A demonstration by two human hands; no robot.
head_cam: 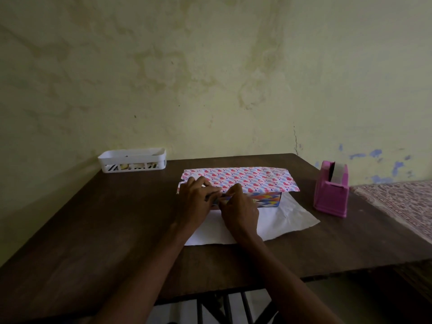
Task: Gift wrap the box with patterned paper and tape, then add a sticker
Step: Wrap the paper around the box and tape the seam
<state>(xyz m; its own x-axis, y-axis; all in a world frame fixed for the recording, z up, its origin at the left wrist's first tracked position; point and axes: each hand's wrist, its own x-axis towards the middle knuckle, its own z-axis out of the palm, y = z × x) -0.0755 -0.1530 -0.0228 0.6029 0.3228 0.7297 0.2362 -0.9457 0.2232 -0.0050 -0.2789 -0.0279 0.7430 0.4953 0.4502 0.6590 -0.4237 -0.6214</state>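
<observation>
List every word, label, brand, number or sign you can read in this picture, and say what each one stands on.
No readable text anywhere.
Wrapping paper: only a heart and drop pattern, no words.
Box: multicoloured pattern on its side, no lettering to make out.
Pink tape dispenser: no label visible.
White basket: its contents are too small and dim to read.

The scene is dim and flat, with soft light that seems to come from the right, where the wall [374, 78] is paler. The counter [93, 230] is dark, with a faint sheen at left. Both arms are underexposed. Wide-angle bending curves the counter edges. Detail is soft, smeared toward the corners.
</observation>
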